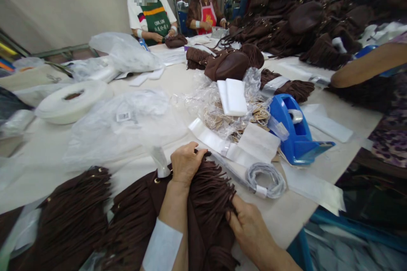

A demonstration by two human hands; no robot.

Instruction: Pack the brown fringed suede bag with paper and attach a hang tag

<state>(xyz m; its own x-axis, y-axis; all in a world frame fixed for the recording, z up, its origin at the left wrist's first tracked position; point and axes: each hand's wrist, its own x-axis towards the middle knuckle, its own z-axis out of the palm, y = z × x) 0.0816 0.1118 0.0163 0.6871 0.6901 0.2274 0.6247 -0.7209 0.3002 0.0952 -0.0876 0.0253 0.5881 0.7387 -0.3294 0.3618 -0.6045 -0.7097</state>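
A dark brown fringed bag lies at the table's front edge, directly before me. My left hand is closed on its upper edge, thumb and fingers pinching the rim; a pale wrap covers that forearm. Lower on the right side, my right hand pinches the ends of the bag's fringe. A roll of clear film or plastic stands up by the brass eyelets, just left of my left hand. Another brown fringed piece with eyelets lies to the left, partly wrapped in white material.
A blue tape dispenser, a coiled grey cord and string tags sit to the right. Leftward are a white roll and plastic bags. Brown bags are heaped behind. Co-workers stand across the table; another person's arm reaches in from the right.
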